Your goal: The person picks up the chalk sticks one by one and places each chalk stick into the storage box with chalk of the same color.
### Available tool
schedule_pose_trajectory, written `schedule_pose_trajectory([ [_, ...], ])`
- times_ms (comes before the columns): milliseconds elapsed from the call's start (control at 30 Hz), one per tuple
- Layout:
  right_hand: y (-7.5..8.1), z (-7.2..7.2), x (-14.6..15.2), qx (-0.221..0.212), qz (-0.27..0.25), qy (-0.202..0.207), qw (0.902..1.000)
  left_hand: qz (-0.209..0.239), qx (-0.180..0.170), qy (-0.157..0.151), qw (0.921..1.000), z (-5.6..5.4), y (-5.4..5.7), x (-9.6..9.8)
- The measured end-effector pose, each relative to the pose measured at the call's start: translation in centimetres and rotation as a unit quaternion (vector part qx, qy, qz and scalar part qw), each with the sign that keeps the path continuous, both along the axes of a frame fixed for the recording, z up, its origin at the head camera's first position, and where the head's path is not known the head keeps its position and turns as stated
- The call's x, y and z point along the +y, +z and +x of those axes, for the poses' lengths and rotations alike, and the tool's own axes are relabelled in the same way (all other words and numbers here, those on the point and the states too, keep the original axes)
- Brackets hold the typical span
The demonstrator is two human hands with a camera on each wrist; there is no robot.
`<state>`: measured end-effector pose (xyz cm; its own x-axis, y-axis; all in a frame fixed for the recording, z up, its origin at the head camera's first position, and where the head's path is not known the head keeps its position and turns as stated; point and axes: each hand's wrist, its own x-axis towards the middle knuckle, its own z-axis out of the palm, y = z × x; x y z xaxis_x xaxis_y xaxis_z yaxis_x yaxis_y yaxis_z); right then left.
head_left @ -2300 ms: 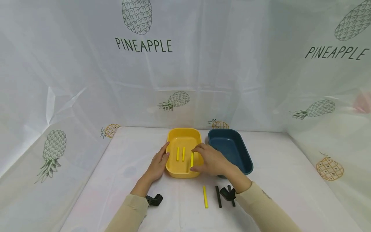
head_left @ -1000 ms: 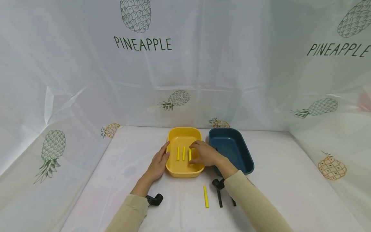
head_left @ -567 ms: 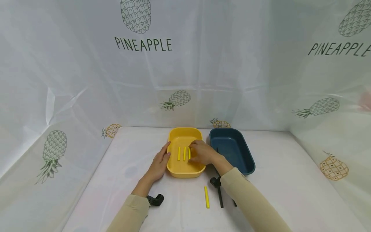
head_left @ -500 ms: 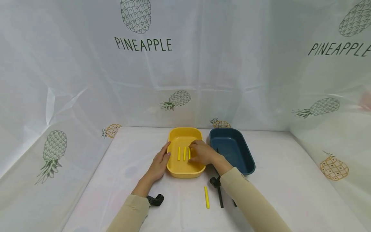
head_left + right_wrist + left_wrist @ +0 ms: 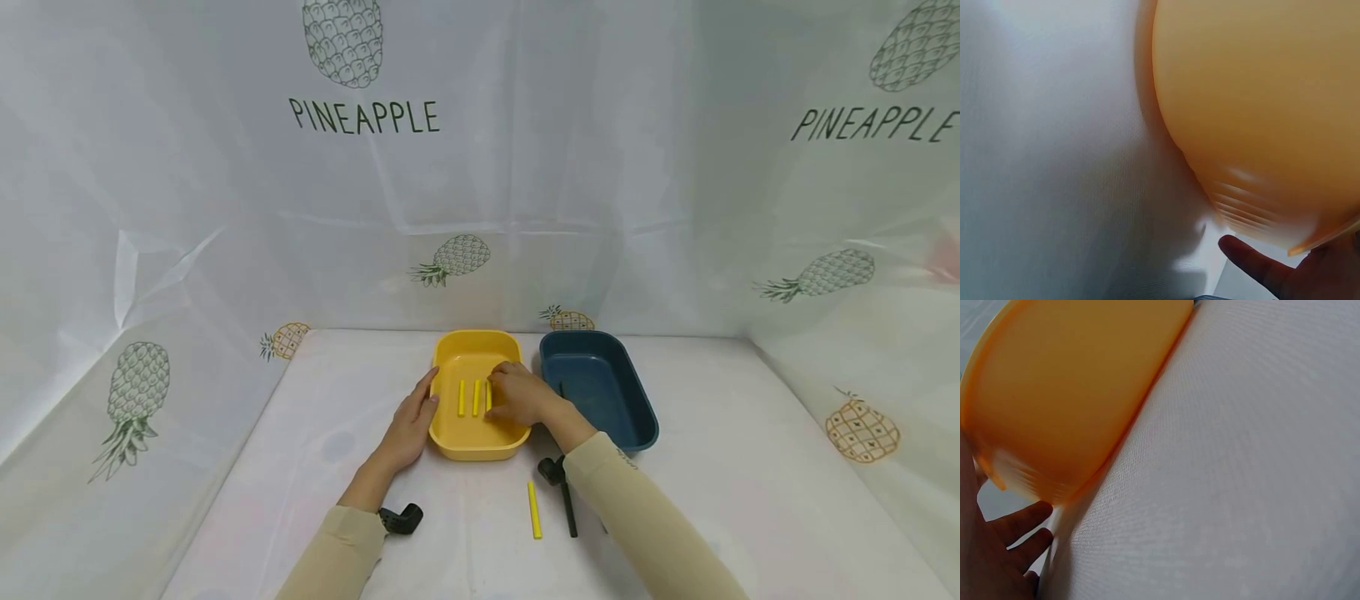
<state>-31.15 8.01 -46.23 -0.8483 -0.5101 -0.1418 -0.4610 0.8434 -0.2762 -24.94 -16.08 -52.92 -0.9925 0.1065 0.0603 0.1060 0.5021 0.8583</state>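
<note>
In the head view, my right hand [image 5: 521, 394] reaches into the yellow tray [image 5: 480, 451] and pinches a short yellow stick [image 5: 489, 395] between thumb and fingers, close over the tray floor. Left of it, two similar yellow sticks lie side by side, a left one [image 5: 461, 398] and a middle one [image 5: 476, 398]. My left hand [image 5: 408, 425] rests along the tray's left wall with fingers extended. The left wrist view shows these fingers [image 5: 1025, 520] against the orange-looking wall. In the right wrist view, one finger [image 5: 1250, 259] sticks out below the tray; the pinched stick is hidden there.
A dark blue tray [image 5: 637, 408] stands right of the yellow one, a dark stick [image 5: 562, 390] showing at its left side. On the white-covered table lie a yellow stick [image 5: 534, 510] and a black stick [image 5: 568, 510]. Another dark tip [image 5: 604, 527] peeks out beside the right sleeve.
My right hand has moved left and lowered the pinched stick, bringing it parallel and nearer to the two sticks in the yellow tray. The left hand stays at the tray's wall.
</note>
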Motion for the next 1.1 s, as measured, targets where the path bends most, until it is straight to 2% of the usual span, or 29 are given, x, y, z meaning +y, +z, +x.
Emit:
schedule_pose_trajectory([
  [400, -0.1, 0.18, -0.3, 0.009, 0.032, -0.005, 0.9994, 0.001, -0.001, 0.002, 1.0, -0.09, -0.32, -0.09],
  [767, -0.18, 0.18, -0.5, 0.009, 0.044, -0.007, 0.999, 0.0, -0.001, 0.0, 1.0, 0.1, -0.01, -0.01],
  [1100, -0.12, 0.27, -0.58, 0.027, 0.055, -0.002, 0.9981, 0.006, 0.0, -0.006, 1.0, 0.02, 0.03, 0.0],
])
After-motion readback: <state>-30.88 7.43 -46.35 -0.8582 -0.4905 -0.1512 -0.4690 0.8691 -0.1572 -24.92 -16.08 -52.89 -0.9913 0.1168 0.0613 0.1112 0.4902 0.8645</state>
